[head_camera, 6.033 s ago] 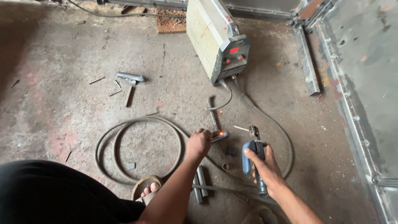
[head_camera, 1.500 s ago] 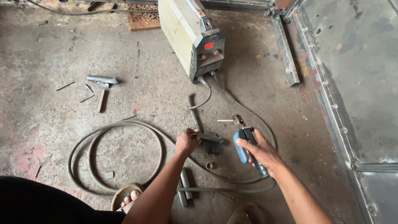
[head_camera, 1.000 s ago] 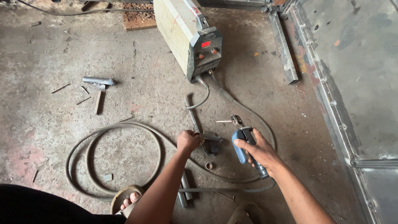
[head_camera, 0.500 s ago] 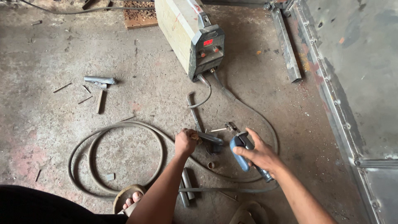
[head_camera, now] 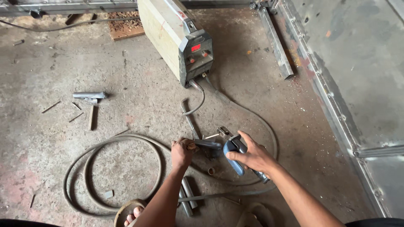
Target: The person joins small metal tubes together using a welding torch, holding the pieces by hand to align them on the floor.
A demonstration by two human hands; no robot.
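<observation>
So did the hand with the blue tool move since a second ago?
Yes. The right hand with the blue-handled tool has come a little leftward, closer to the metal piece held by the left hand, judged against the welding machine.

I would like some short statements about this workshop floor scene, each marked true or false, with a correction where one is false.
1. The right hand holds a blue-handled electrode holder. True.
2. The left hand is empty and rests flat on the floor. False: it grips a short grey metal piece.
3. The welding machine stands above the hands in the picture, with cables leaving its front. True.
4. The coiled cable lies to the right of both hands. False: it lies to the left of them.
5. A bare foot in a sandal shows at the lower edge. True.
</observation>
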